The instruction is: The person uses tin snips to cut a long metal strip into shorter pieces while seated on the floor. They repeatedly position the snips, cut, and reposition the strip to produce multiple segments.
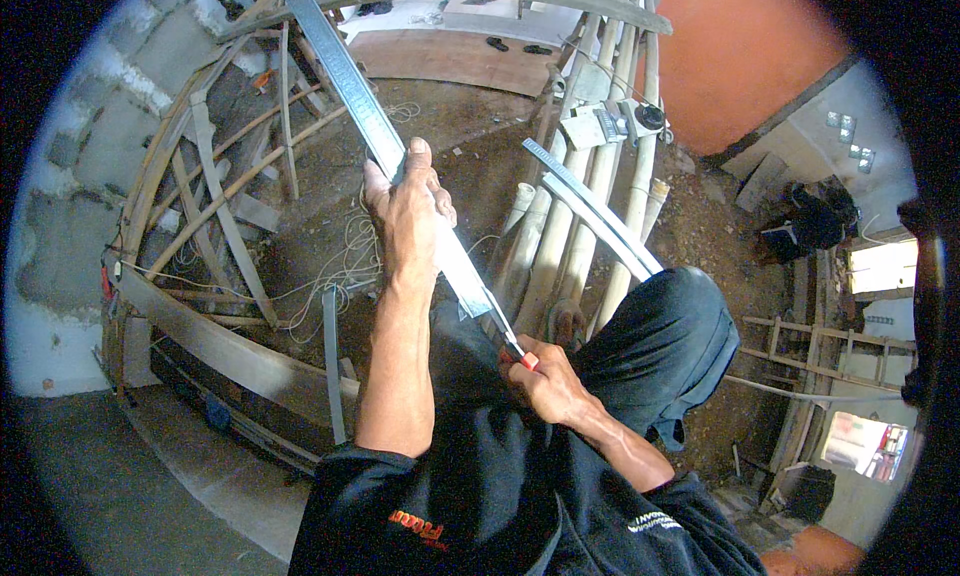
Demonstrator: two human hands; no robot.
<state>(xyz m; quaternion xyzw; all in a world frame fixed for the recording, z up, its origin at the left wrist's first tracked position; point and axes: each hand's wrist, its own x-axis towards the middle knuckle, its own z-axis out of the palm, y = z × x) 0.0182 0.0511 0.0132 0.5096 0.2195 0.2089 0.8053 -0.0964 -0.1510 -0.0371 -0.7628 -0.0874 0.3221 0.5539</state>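
A long galvanized metal channel [345, 86] slants from the top of the view down to my lap. My left hand [412, 201] is closed around its lower part, thumb and fingers gripping the edges. Close to the channel's near end, my right hand [552, 384] is closed on a tool with a red-and-black handle [528, 360], apparently tin snips. Its narrow metal jaws point up-left and meet the bent end of the channel; whether they grip the metal cannot be made out. Another pair of metal channels [595, 211] lies across the bamboo poles by my right knee.
Thick bamboo poles [600, 76] run away from me, with a white device [595, 126] on them. Wooden frames [215, 166] and a tangled pale cord [350, 261] lie on the left. A curved-looking plank [240, 326] stands beside my left arm. Sandals [515, 46] sit far ahead.
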